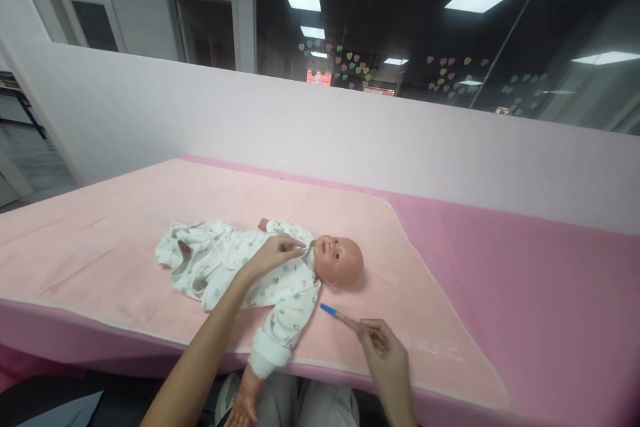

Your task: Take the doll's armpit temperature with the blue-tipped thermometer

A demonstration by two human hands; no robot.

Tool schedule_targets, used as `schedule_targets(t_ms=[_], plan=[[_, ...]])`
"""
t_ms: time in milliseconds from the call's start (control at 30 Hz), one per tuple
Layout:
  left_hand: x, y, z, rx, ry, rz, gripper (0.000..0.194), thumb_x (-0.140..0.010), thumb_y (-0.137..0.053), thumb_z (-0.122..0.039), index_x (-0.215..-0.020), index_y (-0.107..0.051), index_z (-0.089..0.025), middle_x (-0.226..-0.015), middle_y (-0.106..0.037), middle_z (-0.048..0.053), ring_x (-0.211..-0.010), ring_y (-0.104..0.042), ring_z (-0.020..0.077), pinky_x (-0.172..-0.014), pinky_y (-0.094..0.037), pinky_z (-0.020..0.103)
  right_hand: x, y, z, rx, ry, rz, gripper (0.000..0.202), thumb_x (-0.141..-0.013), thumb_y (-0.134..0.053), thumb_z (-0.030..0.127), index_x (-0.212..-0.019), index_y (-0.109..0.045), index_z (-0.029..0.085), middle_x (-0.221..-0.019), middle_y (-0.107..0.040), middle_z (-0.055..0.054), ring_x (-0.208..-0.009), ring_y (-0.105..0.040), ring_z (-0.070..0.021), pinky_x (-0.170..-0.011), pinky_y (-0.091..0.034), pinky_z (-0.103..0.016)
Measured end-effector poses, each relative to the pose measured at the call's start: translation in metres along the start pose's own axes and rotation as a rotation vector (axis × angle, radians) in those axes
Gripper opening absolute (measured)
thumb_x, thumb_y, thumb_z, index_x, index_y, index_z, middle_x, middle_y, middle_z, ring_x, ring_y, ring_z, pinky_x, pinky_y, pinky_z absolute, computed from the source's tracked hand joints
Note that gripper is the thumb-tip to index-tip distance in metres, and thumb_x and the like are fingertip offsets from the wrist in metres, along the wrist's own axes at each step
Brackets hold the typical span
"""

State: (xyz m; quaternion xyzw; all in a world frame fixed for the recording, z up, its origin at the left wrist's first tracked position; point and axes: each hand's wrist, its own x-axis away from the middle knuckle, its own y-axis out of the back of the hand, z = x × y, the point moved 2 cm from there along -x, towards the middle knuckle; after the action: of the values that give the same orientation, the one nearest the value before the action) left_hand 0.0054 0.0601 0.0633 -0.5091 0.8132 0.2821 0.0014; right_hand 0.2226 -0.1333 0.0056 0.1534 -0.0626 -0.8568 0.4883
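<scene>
A baby doll [341, 260] lies on its back, its head to the right, in a white printed onesie [287, 287]. My left hand [277, 252] rests over the doll's chest, thumb and fingers closed at the collar near the neck. Lower right, beside the doll's shoulder, my right hand [385, 345] pinches a slim thermometer [345, 317] with a blue end pointing toward the doll. The thermometer does not touch the doll. One doll arm [245, 397] hangs over the near edge of the table.
A peach mat [125, 213] lies over a pink cover [550, 293] on the table. Behind stands a low white wall [310, 120] with dark glass above it, bearing heart stickers. My knees [295, 400] are under the near edge.
</scene>
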Motion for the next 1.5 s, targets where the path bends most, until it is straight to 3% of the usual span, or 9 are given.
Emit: schedule_targets(t_ms=[167,267,467,700,933,1133,1233,1400,1500], plan=[[-0.003,-0.012,0.005,-0.094,-0.017,0.038,0.024,-0.064,-0.066,-0.040,-0.075,-0.073,-0.021,-0.077,-0.061,0.004,-0.069,-0.052,0.0167,-0.062,-0.037,0.025,-0.002,-0.017,-0.004,0.507,0.414,-0.092,0.017,-0.080,-0.046,0.025,-0.073,-0.061,0.022,-0.064,-0.060,-0.004,-0.061,-0.053,-0.0183,-0.059,-0.037,-0.028],[0.001,-0.014,0.011,-0.065,-0.022,0.021,0.024,-0.065,-0.065,-0.040,-0.076,-0.072,-0.019,-0.079,-0.061,0.003,-0.070,-0.052,0.0156,-0.063,-0.038,0.025,-0.011,-0.024,-0.003,0.747,0.545,-0.145,0.023,-0.083,-0.038,0.018,-0.069,-0.057,0.019,-0.060,-0.055,-0.003,-0.058,-0.048,-0.0167,-0.057,-0.032,-0.027],[0.002,-0.011,0.025,0.142,0.023,-0.042,0.026,-0.066,-0.067,-0.039,-0.074,-0.069,-0.015,-0.059,-0.057,-0.001,-0.053,-0.042,0.0100,-0.050,-0.031,0.022,-0.010,-0.030,-0.008,0.933,0.551,-0.093,0.021,-0.083,-0.039,0.013,-0.071,-0.055,0.019,-0.059,-0.052,-0.001,-0.058,-0.044,-0.0154,-0.057,-0.026,-0.026],[0.001,-0.003,0.048,0.534,0.171,-0.309,0.034,-0.057,-0.075,-0.039,-0.078,-0.070,-0.013,-0.069,-0.066,0.004,-0.062,-0.054,0.0126,-0.057,-0.040,0.022,-0.008,-0.026,-0.010,0.935,0.516,0.008,0.021,-0.082,-0.041,0.012,-0.072,-0.058,0.019,-0.056,-0.052,0.001,-0.057,-0.046,-0.0151,-0.058,-0.026,-0.025],[0.006,-0.001,0.042,0.604,0.220,-0.330,0.037,-0.057,-0.076,-0.037,-0.084,-0.072,-0.013,-0.067,-0.067,0.005,-0.060,-0.056,0.0126,-0.057,-0.041,0.022,-0.009,-0.027,-0.010,1.063,0.463,-0.130,0.020,-0.077,-0.043,0.012,-0.062,-0.054,0.018,-0.048,-0.049,0.000,-0.051,-0.047,-0.0160,-0.058,-0.025,-0.028],[0.007,0.000,0.039,0.581,0.239,-0.315,0.039,-0.059,-0.074,-0.038,-0.088,-0.072,-0.013,-0.064,-0.065,0.004,-0.057,-0.053,0.0120,-0.053,-0.039,0.022,-0.006,-0.023,-0.006,0.962,0.572,-0.266,0.020,-0.079,-0.041,0.013,-0.069,-0.057,0.018,-0.052,-0.054,-0.001,-0.053,-0.050,-0.0168,-0.060,-0.029,-0.030],[0.007,-0.001,0.036,0.538,0.206,-0.289,0.036,-0.060,-0.072,-0.039,-0.086,-0.072,-0.014,-0.066,-0.065,0.004,-0.059,-0.053,0.0125,-0.055,-0.039,0.022,-0.009,-0.043,0.018,0.800,0.646,-0.260,0.018,-0.082,-0.040,0.014,-0.080,-0.058,0.017,-0.066,-0.060,-0.004,-0.063,-0.053,-0.0173,-0.063,-0.035,-0.028],[0.011,-0.001,0.028,0.492,0.123,-0.246,0.029,-0.065,-0.067,-0.035,-0.087,-0.072,-0.017,-0.076,-0.067,0.003,-0.067,-0.054,0.0134,-0.061,-0.040,0.023,-0.038,-0.112,0.063,0.642,0.791,-0.074,0.021,-0.082,-0.038,0.012,-0.085,-0.058,0.018,-0.073,-0.060,-0.003,-0.066,-0.056,-0.0145,-0.058,-0.037,-0.023],[0.013,0.000,0.027,0.505,0.106,-0.241,0.027,-0.066,-0.064,-0.031,-0.087,-0.071,-0.015,-0.075,-0.065,0.004,-0.068,-0.054,0.0145,-0.060,-0.039,0.023,-0.058,-0.146,0.069,0.647,0.795,-0.057,0.021,-0.083,-0.038,0.013,-0.086,-0.058,0.018,-0.075,-0.062,-0.003,-0.061,-0.056,-0.0129,-0.051,-0.035,-0.021]])
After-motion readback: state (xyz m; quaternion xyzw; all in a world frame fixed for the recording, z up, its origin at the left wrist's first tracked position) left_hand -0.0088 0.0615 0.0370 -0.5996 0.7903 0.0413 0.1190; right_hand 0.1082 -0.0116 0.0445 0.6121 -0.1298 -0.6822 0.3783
